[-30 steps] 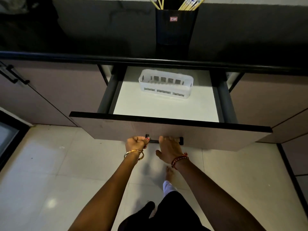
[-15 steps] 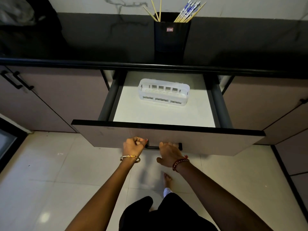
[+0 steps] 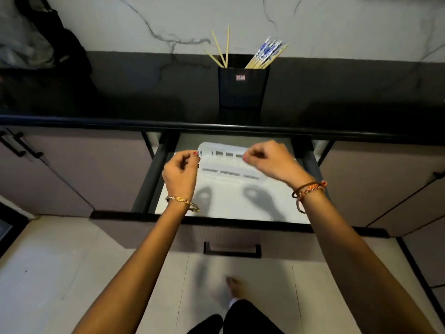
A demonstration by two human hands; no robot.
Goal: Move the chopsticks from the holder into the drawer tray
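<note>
Now our pulled-out brown drawer (image 3: 168,233) stands open. We have let go of its handle; our left hand (image 3: 181,174) and right hand (image 3: 272,162) hover loosely curled, empty, over the white plastic tray (image 3: 228,165). The wooden chopsticks (image 3: 263,55) wait in the black holder (image 3: 243,89).

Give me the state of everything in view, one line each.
Pull-out drawer with black handle: open.
White slotted plastic tray: in the drawer, empty as far as visible.
Black square holder: upright on the dark counter, holding chopsticks.
Plain bamboo and blue-patterned chopsticks: all in the holder, none moved yet.
Left hand: above the drawer, loosely curled, empty.
Right hand: above the tray, loosely curled, empty.
Neighbouring cupboard door: shut.
</note>
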